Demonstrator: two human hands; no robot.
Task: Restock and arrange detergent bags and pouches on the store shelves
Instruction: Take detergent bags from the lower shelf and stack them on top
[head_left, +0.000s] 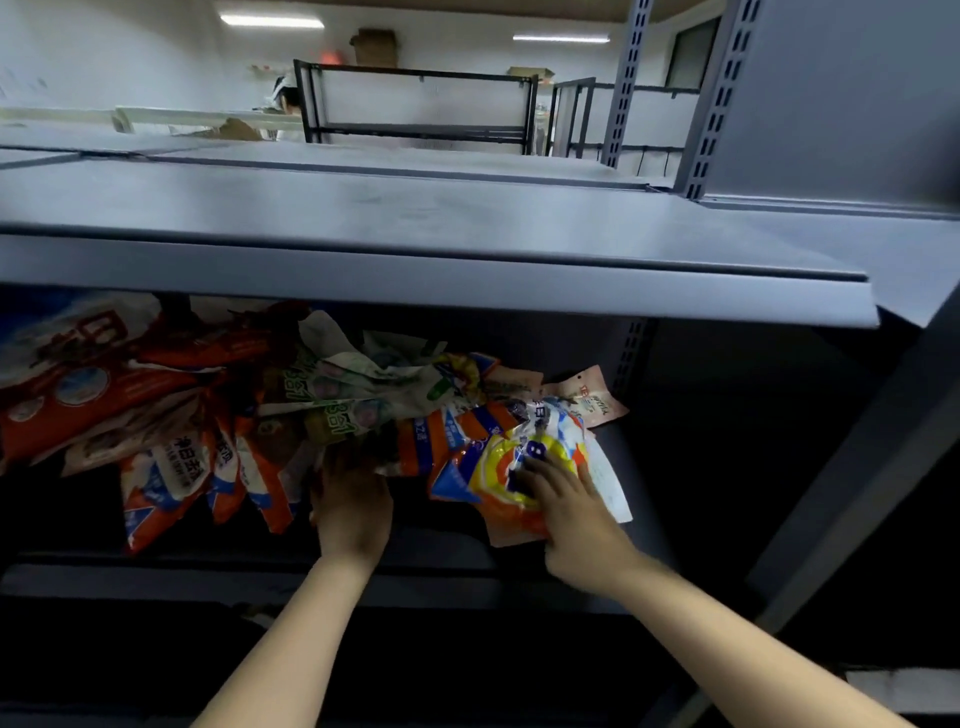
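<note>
1. Restocking partway, by judgement: lower shelf (631, 452) loaded but jumbled, orange bags (166, 478) overhanging the edge; upper shelf (415, 223) bare.
2. Yellow pouch (524, 467) at right end of pile, lying flat, long axis front-to-back, slightly skewed.
3. Right hand (566, 509) flat on pouch, fingers straight; left hand (353, 499) reaching into pile, grip indeterminate.

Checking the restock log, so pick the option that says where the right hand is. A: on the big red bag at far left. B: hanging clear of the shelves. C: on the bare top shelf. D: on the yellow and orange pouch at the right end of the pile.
D: the right hand lies with fingers spread on the yellow and orange pouch, under the top shelf.
</note>
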